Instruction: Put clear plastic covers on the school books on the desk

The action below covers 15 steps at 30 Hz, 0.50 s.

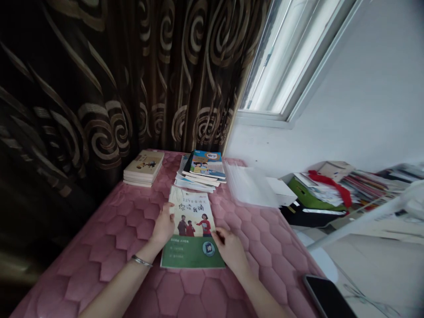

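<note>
A thin book (190, 225) with a cream and green cover lies face up on the pink padded tablecloth (122, 247). My left hand (164, 224) grips its left edge, fingers curled at the side. On the opposite edge, my right hand (228, 247) pinches the book between thumb and fingers. A bracelet (141, 260) circles my left wrist. Just beyond the book sits an uneven pile of books (198, 176), topped by a blue-covered one (207, 163). Farther left is a neat stack of beige books (144, 167).
Clear plastic sheets (248, 181) and a white box (281, 192) sit at the table's right edge. A phone (326, 293) lies at the lower right. Beyond the table are a green and black bin (304, 194) full of papers and a pale pole (361, 216). A dark patterned curtain (159, 79) hangs behind.
</note>
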Motion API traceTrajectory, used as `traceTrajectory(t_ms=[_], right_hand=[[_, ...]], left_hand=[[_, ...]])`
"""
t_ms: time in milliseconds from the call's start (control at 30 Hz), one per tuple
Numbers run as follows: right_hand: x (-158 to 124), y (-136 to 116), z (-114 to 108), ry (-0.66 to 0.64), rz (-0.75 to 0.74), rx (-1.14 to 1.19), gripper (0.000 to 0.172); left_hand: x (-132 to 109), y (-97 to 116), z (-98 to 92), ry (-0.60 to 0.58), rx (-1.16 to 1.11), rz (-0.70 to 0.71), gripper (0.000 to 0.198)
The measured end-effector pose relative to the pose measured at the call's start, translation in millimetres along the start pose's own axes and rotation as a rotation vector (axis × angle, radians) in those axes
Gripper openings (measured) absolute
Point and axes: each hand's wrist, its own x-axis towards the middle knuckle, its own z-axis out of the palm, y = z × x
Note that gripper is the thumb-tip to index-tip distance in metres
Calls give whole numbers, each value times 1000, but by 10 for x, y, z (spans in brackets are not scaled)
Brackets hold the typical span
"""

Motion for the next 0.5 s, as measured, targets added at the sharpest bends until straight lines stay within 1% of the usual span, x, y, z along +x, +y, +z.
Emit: traceTrajectory(t_ms=[67,133,267,333,400,500], right_hand=[[3,-3,-12,60,21,33,28],[17,-1,-25,92,72,76,30],[88,13,-47,79,198,332,39],[138,24,-62,67,218,381,43],[190,37,-83,36,217,322,43],[265,73,-111,-10,220,202,41]], left_hand=[[-46,6,29,53,-151,108,32],[-72,0,33,73,-316,171,26],[-29,-2,54,58,-535,164,25],[31,6,100,38,-611,119,27],[107,6,166,-1,-652,20,27],[235,-20,272,-47,-656,-113,28]])
